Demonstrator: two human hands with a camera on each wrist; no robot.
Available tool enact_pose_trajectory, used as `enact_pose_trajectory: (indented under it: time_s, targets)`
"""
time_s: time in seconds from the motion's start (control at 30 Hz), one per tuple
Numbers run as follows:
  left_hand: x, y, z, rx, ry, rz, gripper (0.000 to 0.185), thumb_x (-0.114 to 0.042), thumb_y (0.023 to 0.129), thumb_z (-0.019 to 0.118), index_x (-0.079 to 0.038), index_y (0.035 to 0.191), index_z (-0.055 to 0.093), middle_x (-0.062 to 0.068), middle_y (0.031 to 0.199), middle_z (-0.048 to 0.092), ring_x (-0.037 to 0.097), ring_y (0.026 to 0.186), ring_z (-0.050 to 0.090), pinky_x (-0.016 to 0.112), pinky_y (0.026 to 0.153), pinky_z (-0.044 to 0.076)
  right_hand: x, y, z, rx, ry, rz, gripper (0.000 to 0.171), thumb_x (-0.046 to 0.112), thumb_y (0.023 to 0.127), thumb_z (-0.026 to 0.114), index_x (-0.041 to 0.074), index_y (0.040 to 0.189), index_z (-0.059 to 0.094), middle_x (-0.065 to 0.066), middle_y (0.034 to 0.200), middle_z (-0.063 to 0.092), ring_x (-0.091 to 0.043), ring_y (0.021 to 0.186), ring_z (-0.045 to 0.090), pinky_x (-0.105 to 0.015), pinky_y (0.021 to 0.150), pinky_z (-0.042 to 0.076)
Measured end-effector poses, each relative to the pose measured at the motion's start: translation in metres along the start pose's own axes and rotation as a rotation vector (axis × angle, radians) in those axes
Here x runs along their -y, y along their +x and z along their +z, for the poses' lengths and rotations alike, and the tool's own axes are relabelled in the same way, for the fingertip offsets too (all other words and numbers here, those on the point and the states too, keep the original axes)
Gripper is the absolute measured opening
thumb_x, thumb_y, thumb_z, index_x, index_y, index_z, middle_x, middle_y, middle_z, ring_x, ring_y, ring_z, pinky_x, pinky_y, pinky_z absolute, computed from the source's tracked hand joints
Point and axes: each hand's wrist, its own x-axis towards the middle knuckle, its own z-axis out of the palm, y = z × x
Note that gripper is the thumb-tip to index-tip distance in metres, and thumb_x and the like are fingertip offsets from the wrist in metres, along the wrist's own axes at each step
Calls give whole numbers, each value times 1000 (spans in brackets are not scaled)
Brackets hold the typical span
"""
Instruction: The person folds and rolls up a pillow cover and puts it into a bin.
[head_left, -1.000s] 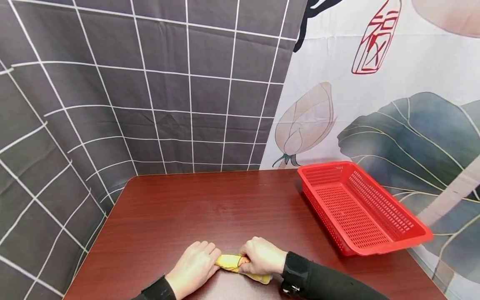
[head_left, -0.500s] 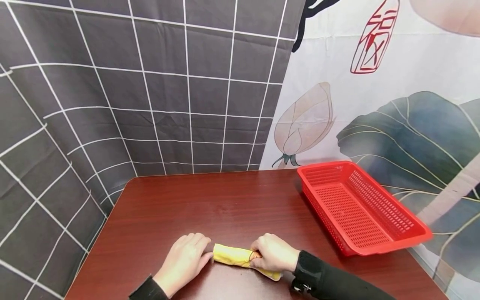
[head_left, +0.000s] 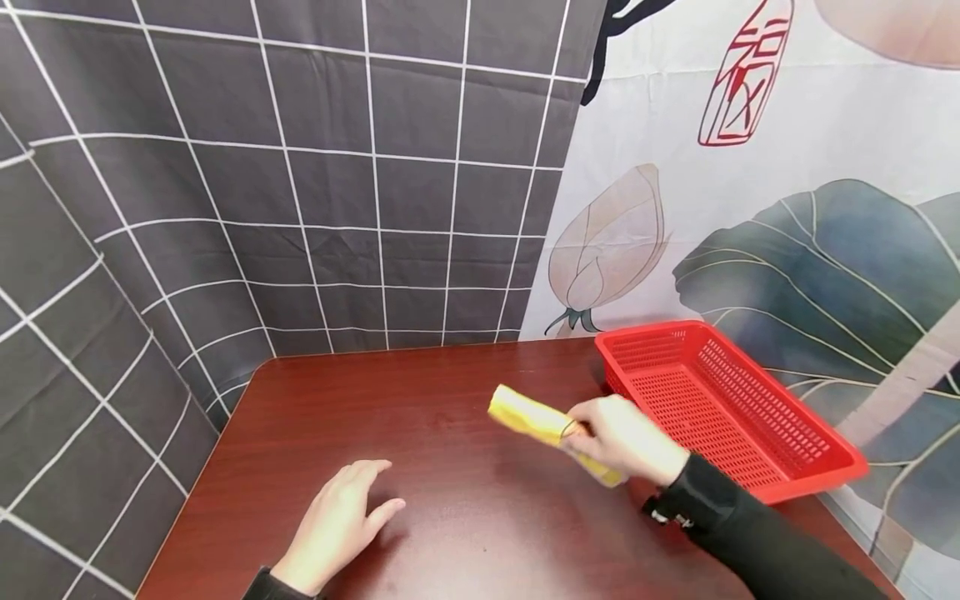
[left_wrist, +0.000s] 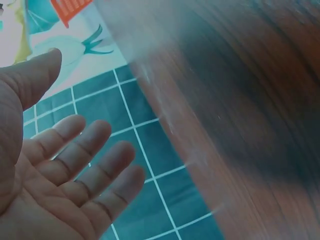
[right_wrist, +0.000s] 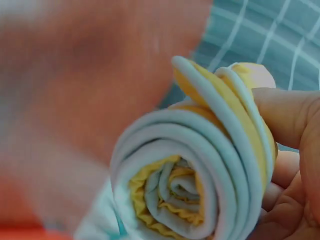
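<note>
Rolled yellow cloth (head_left: 540, 425) is held above the brown table (head_left: 450, 417) in the right hand (head_left: 622, 437), just beside the red basket (head_left: 750, 417); the left hand (head_left: 333, 525) rests flat. Left wrist view: fingers (left_wrist: 95, 165) spread, empty. Right wrist view: fingers (right_wrist: 287, 115) wrap the roll's spiral end (right_wrist: 185, 185). A red seal-style character on the backdrop is unreadable.

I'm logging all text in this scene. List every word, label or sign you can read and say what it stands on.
Red seal-style characters on the white lotus curtain: stylised, and I cannot read them.
Black brushstrokes at the curtain's top edge: cut off, unreadable.
Rolled yellow cloth, red basket, table: no text visible.
</note>
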Motion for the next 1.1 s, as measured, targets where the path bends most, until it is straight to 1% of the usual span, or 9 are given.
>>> enact_pose_trajectory:
  time_s: [0.13,0.3,0.43,0.57,0.67,0.77,0.87,0.97,1.1]
  targets:
    - [3,-3,-2,47,-17,-50,51,-35,84,91,-12,125,74,5,125,76,25,118,71,48,101,58,-27,4,-38,-70,-90,71,12,19,87,84,17,84,73,11,67,58,-5,60,49,-24,56,41]
    - [4,-7,-4,70,-30,-69,50,-35,84,91,-12,125,74,5,125,75,25,119,71,48,101,58,-63,5,-78,-151,-182,109,15,18,86,85,13,82,72,8,64,56,-10,58,48,-28,54,37]
    - [6,-9,-5,34,-33,-58,53,-34,84,91,-11,128,73,6,128,75,26,120,71,48,101,58,-92,3,-106,-203,-272,164,17,17,87,83,9,79,69,3,62,54,-16,56,46,-32,53,34]
    - [9,-8,-5,-21,-38,-34,62,-32,83,91,-9,136,69,9,133,73,29,124,70,50,102,57,-117,0,-128,-188,-315,284,20,16,91,76,3,80,66,-5,63,56,-22,57,48,-34,53,34]
    - [13,-5,-5,-49,-37,-18,67,-32,83,92,-8,140,66,12,137,72,33,126,68,53,103,56,-131,-5,-138,-158,-332,378,21,17,94,71,-1,84,65,-9,65,59,-25,57,50,-35,52,34]
    - [18,-1,-7,-60,-33,-12,71,-32,83,92,-6,143,64,15,140,70,38,130,67,57,106,54,-142,-11,-141,-135,-355,441,22,17,95,68,-5,89,66,-13,66,61,-27,57,52,-38,50,38]
    - [26,3,-9,-54,-30,-22,75,-33,84,91,-4,146,61,17,143,68,43,134,63,61,110,50,-152,-16,-141,-122,-383,474,23,16,96,68,-7,93,68,-15,66,63,-29,57,54,-43,50,43]
    - [35,7,-11,-48,-22,-32,78,-32,84,91,-2,148,58,20,146,66,47,137,60,63,114,47,-162,-21,-138,-111,-406,500,23,16,95,68,-7,91,67,-17,67,64,-31,57,55,-50,52,47]
    - [42,7,-12,-45,-6,-36,80,-30,84,91,0,149,56,24,145,65,49,137,59,64,114,46,-177,-28,-133,-80,-408,550,25,15,95,68,-9,89,65,-20,69,63,-33,58,55,-52,54,50]
